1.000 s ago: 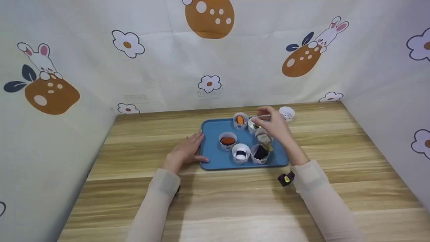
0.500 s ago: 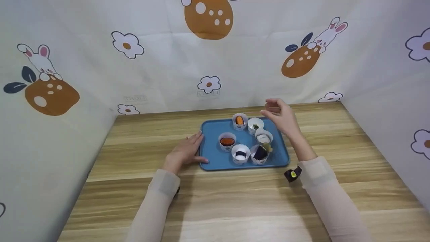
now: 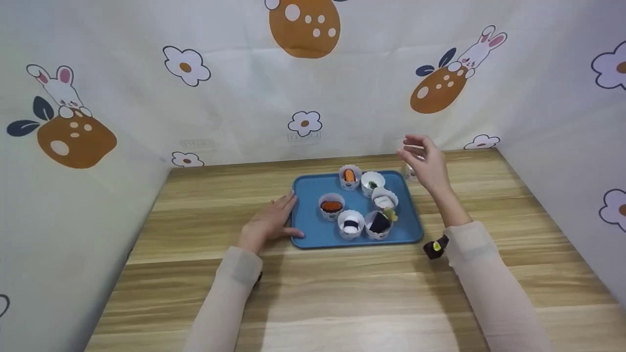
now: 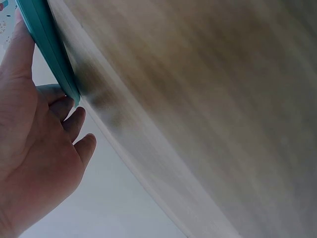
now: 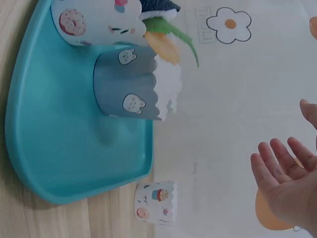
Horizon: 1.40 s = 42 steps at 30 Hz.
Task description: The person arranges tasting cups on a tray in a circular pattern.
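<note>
My left hand (image 3: 268,222) lies at the left side of a blue tray (image 3: 305,186), fingers extended along its edge and thumb on the rim. In the left wrist view the hand (image 4: 42,129) touches the tray's side (image 4: 47,44). My right hand (image 3: 428,164) is raised beyond the tray's back right corner, fingers loosely bent, holding nothing. Paper cups on the tray hold toy sushi: an orange-topped piece (image 3: 349,175), a red-topped piece (image 3: 332,207), a white piece with a black band (image 3: 350,224) and a dark triangular rice ball (image 3: 379,223).
Two more cups on the tray hold a dark green bit (image 3: 373,184) and something white (image 3: 384,201). Off the tray, partly behind my right hand, stands another paper cup (image 3: 411,173), plainer in the right wrist view. A patterned cloth (image 3: 244,107) hangs behind the wooden table (image 3: 342,293).
My right hand has lifted from over the back cups on the tray and moved right, uncovering the cup with the dark green bit. My left hand has stayed at the tray's edge.
</note>
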Each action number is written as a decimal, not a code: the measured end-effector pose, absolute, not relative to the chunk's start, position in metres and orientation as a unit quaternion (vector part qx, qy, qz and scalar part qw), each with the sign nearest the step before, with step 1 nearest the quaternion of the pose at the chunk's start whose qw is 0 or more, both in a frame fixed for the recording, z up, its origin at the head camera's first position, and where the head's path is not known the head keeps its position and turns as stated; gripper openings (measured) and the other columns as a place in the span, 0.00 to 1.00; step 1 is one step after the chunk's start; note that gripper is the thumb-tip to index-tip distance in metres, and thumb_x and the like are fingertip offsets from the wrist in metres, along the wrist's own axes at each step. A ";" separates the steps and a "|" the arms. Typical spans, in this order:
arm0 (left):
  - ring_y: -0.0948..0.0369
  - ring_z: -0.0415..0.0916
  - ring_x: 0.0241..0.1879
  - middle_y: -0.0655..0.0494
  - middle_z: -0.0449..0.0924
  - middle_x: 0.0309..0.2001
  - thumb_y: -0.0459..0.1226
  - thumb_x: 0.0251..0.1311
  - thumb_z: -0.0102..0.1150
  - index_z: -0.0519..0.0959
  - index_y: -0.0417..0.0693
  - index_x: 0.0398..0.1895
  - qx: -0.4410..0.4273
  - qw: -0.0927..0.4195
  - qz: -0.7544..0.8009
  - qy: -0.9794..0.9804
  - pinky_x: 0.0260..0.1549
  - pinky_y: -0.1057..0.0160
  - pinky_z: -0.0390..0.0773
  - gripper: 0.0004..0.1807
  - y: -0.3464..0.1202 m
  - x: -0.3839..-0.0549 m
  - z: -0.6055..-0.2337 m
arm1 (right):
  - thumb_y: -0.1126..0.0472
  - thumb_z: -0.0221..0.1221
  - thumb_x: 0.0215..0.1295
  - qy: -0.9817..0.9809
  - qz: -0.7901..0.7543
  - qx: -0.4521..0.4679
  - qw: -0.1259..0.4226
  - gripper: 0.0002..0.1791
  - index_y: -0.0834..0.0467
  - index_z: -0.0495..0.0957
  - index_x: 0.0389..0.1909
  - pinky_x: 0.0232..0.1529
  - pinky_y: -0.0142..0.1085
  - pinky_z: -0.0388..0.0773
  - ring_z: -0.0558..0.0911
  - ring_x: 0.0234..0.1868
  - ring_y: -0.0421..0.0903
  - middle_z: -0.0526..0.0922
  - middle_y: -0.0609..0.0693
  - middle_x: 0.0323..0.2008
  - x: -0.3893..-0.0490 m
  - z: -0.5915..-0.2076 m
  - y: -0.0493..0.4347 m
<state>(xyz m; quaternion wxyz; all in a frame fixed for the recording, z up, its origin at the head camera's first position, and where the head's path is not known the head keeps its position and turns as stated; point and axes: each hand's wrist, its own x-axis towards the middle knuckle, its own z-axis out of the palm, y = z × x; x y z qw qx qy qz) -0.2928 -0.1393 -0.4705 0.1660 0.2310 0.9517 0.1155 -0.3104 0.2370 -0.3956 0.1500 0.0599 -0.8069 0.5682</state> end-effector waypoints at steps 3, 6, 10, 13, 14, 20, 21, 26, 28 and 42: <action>0.49 0.39 0.81 0.45 0.37 0.82 0.60 0.59 0.63 0.45 0.41 0.80 0.232 0.164 0.111 0.952 0.79 0.47 0.44 0.57 -0.139 -0.293 -0.471 | 0.60 0.62 0.69 -0.798 0.578 0.059 0.160 0.29 0.67 0.68 0.66 0.67 0.41 0.75 0.76 0.65 0.57 0.76 0.62 0.62 -0.321 -0.406 0.247; 0.49 0.38 0.81 0.45 0.37 0.82 0.60 0.59 0.62 0.45 0.42 0.80 0.232 0.163 0.109 0.953 0.79 0.47 0.44 0.57 -0.139 -0.293 -0.472 | 0.57 0.62 0.69 -0.794 0.583 0.056 0.163 0.29 0.66 0.68 0.66 0.69 0.40 0.73 0.76 0.66 0.56 0.75 0.60 0.63 -0.325 -0.409 0.252; 0.49 0.38 0.81 0.45 0.36 0.82 0.61 0.59 0.62 0.44 0.42 0.80 0.231 0.165 0.110 0.952 0.80 0.47 0.43 0.57 -0.140 -0.293 -0.471 | 0.59 0.61 0.69 -0.788 0.592 0.048 0.162 0.29 0.67 0.67 0.67 0.71 0.42 0.71 0.74 0.68 0.57 0.73 0.62 0.65 -0.323 -0.402 0.255; 0.48 0.38 0.81 0.44 0.36 0.82 0.60 0.60 0.62 0.44 0.41 0.80 0.233 0.165 0.110 0.952 0.79 0.47 0.44 0.57 -0.140 -0.292 -0.470 | 0.59 0.60 0.70 -0.787 0.593 0.046 0.164 0.30 0.69 0.66 0.67 0.69 0.39 0.72 0.73 0.68 0.59 0.72 0.64 0.66 -0.320 -0.396 0.256; 0.48 0.38 0.81 0.44 0.37 0.82 0.60 0.60 0.62 0.45 0.41 0.80 0.234 0.163 0.110 0.952 0.79 0.47 0.44 0.57 -0.140 -0.292 -0.470 | 0.60 0.60 0.69 -0.787 0.593 0.047 0.166 0.30 0.70 0.66 0.67 0.68 0.38 0.73 0.73 0.68 0.60 0.71 0.64 0.65 -0.320 -0.395 0.257; 0.48 0.40 0.81 0.43 0.38 0.81 0.58 0.60 0.63 0.46 0.39 0.80 0.237 0.160 0.115 0.951 0.79 0.46 0.45 0.56 -0.139 -0.292 -0.469 | 0.59 0.60 0.69 -0.790 0.588 0.041 0.168 0.31 0.71 0.65 0.67 0.64 0.31 0.76 0.73 0.68 0.61 0.72 0.64 0.65 -0.326 -0.399 0.267; 0.48 0.39 0.81 0.44 0.38 0.81 0.59 0.60 0.63 0.45 0.39 0.80 0.236 0.162 0.113 0.951 0.79 0.47 0.45 0.57 -0.139 -0.292 -0.469 | 0.59 0.61 0.69 -0.789 0.590 0.037 0.166 0.31 0.71 0.65 0.67 0.64 0.31 0.76 0.72 0.68 0.60 0.71 0.64 0.66 -0.327 -0.400 0.269; 0.48 0.40 0.81 0.44 0.38 0.81 0.60 0.60 0.63 0.45 0.41 0.80 0.233 0.162 0.103 0.953 0.79 0.47 0.45 0.57 -0.139 -0.293 -0.470 | 0.58 0.61 0.69 -0.781 0.604 0.021 0.158 0.32 0.68 0.65 0.69 0.67 0.33 0.74 0.70 0.71 0.60 0.70 0.64 0.68 -0.343 -0.414 0.284; 0.48 0.40 0.81 0.44 0.37 0.82 0.60 0.59 0.62 0.45 0.41 0.80 0.232 0.160 0.100 0.954 0.79 0.47 0.46 0.57 -0.139 -0.293 -0.470 | 0.56 0.61 0.69 -0.779 0.606 0.018 0.158 0.33 0.67 0.64 0.69 0.67 0.32 0.73 0.69 0.71 0.60 0.69 0.64 0.68 -0.351 -0.423 0.290; 0.50 0.38 0.81 0.46 0.36 0.82 0.62 0.58 0.62 0.44 0.43 0.80 0.226 0.164 0.107 0.954 0.80 0.48 0.44 0.58 -0.140 -0.293 -0.470 | 0.59 0.61 0.69 -0.769 0.621 0.018 0.147 0.33 0.72 0.62 0.68 0.56 0.18 0.75 0.68 0.70 0.65 0.71 0.63 0.64 -0.348 -0.426 0.291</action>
